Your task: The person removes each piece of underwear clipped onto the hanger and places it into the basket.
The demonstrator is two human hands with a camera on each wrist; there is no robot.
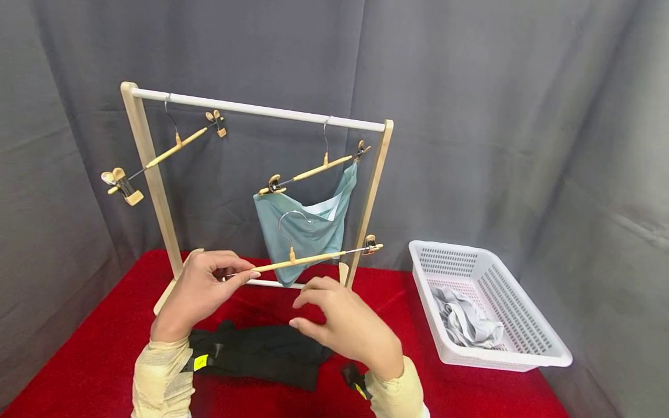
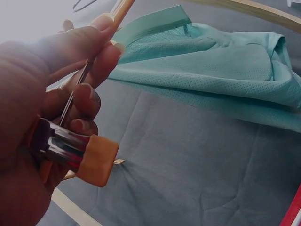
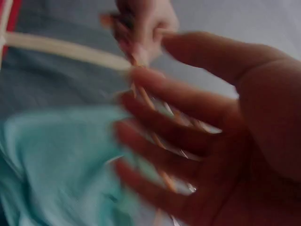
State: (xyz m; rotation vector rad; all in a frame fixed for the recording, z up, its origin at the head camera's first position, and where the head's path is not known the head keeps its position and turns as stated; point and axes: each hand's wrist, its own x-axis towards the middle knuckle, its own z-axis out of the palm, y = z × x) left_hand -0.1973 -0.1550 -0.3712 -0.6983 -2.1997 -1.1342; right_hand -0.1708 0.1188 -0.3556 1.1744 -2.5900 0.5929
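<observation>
My left hand [image 1: 201, 290] pinches a wooden clip hanger [image 1: 313, 259] near its left end, between thumb and fingers. The hanger is held out in front of the rack, its metal hook upward and a clip [image 1: 371, 245] at its right end. In the left wrist view the other clip [image 2: 96, 160] sits beside the palm. My right hand [image 1: 345, 325] is below the hanger's right half, holding nothing, with fingers apart and loosely bent. Behind the hanger, light teal underpants [image 1: 308, 232] hang from another clip hanger. Black garments [image 1: 266, 354] lie on the red cloth below my hands.
A rack with a white rail [image 1: 251, 108] stands at the back. At its left hangs a bare clip hanger [image 1: 175, 151]. On the right, a white plastic basket [image 1: 428, 313] holds grey and white garments [image 1: 467, 322]. Red cloth [image 1: 104, 354] covers the table; grey curtains hang behind.
</observation>
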